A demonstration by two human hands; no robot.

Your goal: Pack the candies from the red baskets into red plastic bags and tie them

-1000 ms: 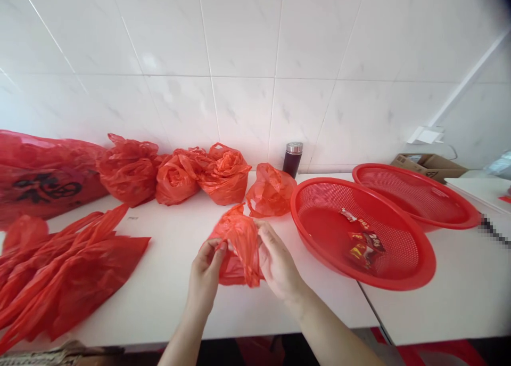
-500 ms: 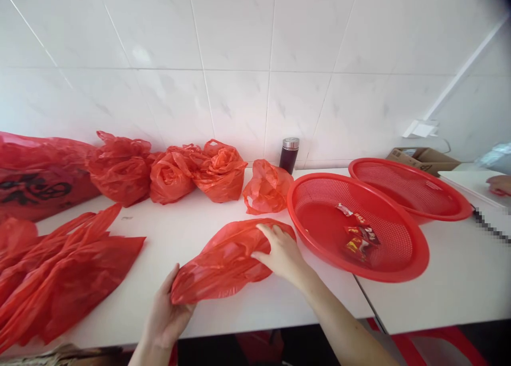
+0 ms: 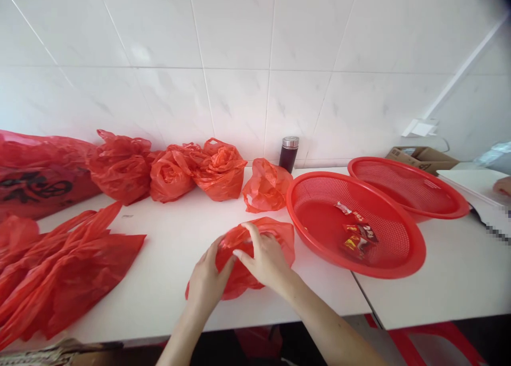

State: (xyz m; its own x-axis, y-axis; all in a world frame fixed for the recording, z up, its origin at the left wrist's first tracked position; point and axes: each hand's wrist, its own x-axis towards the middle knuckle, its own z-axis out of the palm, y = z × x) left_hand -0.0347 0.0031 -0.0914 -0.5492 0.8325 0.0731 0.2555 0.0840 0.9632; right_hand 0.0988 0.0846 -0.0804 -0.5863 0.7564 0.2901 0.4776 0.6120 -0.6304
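White table point(image 3: 159, 281): red bag point(image 3: 241, 282) lies under left hand point(image 3: 206, 275) and right hand point(image 3: 266, 255), firmness of grip unclear

A thin red plastic bag point(image 3: 244, 281) rests crumpled on the white table point(image 3: 159, 286), its mouth perhaps parted.

Bunched bags point(image 3: 122, 169), flat bags point(image 3: 80, 281), an opened bag point(image 3: 283, 241), two red baskets point(image 3: 315, 217) and a dark flask point(image 3: 288, 156) are borne by white tables point(image 3: 136, 297).

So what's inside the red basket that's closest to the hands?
Inside that basket are some small packets, with red, yellow, dark and whitish parts showing. Some bunch together, so anything directly underneath them is covered and can't be seen.
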